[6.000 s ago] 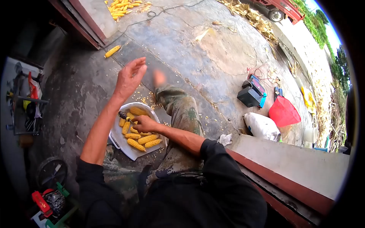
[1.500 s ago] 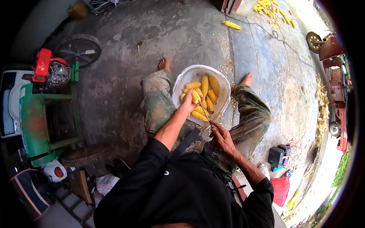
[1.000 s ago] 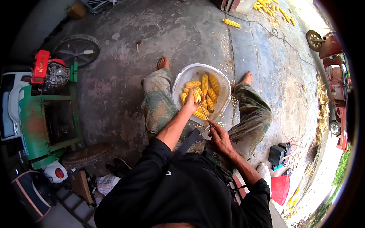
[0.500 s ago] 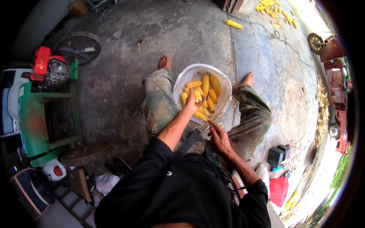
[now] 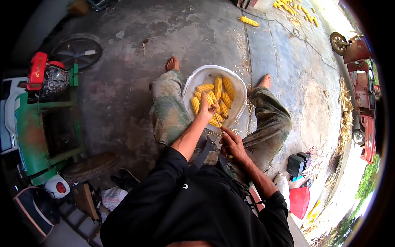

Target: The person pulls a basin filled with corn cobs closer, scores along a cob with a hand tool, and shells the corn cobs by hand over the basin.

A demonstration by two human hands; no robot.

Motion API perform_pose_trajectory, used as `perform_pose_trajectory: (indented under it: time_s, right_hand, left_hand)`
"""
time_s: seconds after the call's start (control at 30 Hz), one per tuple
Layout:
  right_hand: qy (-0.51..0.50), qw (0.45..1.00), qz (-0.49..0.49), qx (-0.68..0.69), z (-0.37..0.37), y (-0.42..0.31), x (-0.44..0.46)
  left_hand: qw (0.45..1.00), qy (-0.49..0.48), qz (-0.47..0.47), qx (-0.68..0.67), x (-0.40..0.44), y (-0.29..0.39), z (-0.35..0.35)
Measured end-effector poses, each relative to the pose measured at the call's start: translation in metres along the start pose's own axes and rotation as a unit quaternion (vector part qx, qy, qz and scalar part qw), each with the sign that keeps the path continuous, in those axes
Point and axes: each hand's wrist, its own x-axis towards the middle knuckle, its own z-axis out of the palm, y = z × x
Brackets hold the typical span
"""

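Note:
My left hand (image 5: 204, 108) is closed round a yellow corn cob (image 5: 210, 98) over a white basin (image 5: 240, 108). Closed on a screwdriver (image 5: 217, 119), my right hand (image 5: 232, 145) is near the basin's front rim. The tool's thin metal shaft points up and left to the held cob; a yellowish handle end shows below the fist. Whether the tip touches the kernels is too small to tell. Several more corn cobs (image 5: 218, 88) lie in the basin, which stands between my legs.
Loose kernels (image 5: 250, 108) are scattered beside the basin. One cob (image 5: 249, 21) lies on the concrete floor ahead, near a cable (image 5: 296, 33) and a corn pile (image 5: 293, 8). A green machine with a red engine (image 5: 38, 71) stands left; a black box (image 5: 295, 166) sits right.
The whole view has shifted slightly. My right hand has drawn a little down and left, back from the cob with the screwdriver. My left hand keeps hold of the cob.

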Motion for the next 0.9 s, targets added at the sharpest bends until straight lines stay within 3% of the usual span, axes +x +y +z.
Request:
perform_pose_trajectory:
  time_s: [0.17, 0.3, 0.37, 0.47, 0.57, 0.63, 0.7, 0.73, 0.8, 0.83, 0.9]
  right_hand:
    - [0.005, 1.0, 0.016, 0.012, 0.002, 0.007, 0.01]
    - [0.034, 0.995, 0.001, -0.098, 0.008, 0.012, 0.023]
    - [0.065, 0.988, -0.036, -0.132, 0.016, 0.02, 0.031]
    - [0.116, 0.926, -0.181, -0.311, 0.023, 0.027, 0.04]
    - [0.134, 0.884, -0.236, -0.381, 0.03, 0.029, 0.045]
    - [0.129, 0.891, -0.209, -0.381, 0.032, 0.029, 0.046]
    - [0.124, 0.874, -0.255, -0.395, 0.029, 0.036, 0.051]
    - [0.125, 0.874, -0.255, -0.395, 0.026, 0.04, 0.054]
    - [0.067, 0.956, -0.174, -0.226, 0.016, 0.042, 0.058]
    - [0.067, 0.956, -0.173, -0.226, 0.011, 0.043, 0.057]
    - [0.002, 1.0, -0.013, -0.011, 0.009, 0.031, 0.051]
  left_hand:
    - [0.997, 0.033, 0.037, 0.054, -0.007, -0.001, 0.01]
    - [0.993, -0.003, 0.054, 0.109, -0.005, 0.003, 0.001]
    - [0.992, 0.006, 0.063, 0.108, -0.003, 0.005, -0.002]
    - [0.99, 0.046, 0.076, 0.105, 0.001, 0.008, -0.004]
    - [0.989, 0.078, 0.076, 0.096, 0.004, 0.01, -0.009]
    - [0.989, 0.096, 0.073, 0.091, 0.006, 0.011, -0.005]
    - [0.987, 0.1, 0.079, 0.094, 0.013, 0.011, -0.013]
    - [0.988, 0.096, 0.081, 0.095, 0.016, 0.01, -0.017]
    - [0.991, 0.092, 0.059, 0.078, 0.018, 0.012, -0.016]
    - [0.993, 0.09, 0.039, 0.058, 0.019, 0.012, -0.017]
    - [0.995, 0.091, 0.014, 0.043, 0.031, 0.012, -0.023]
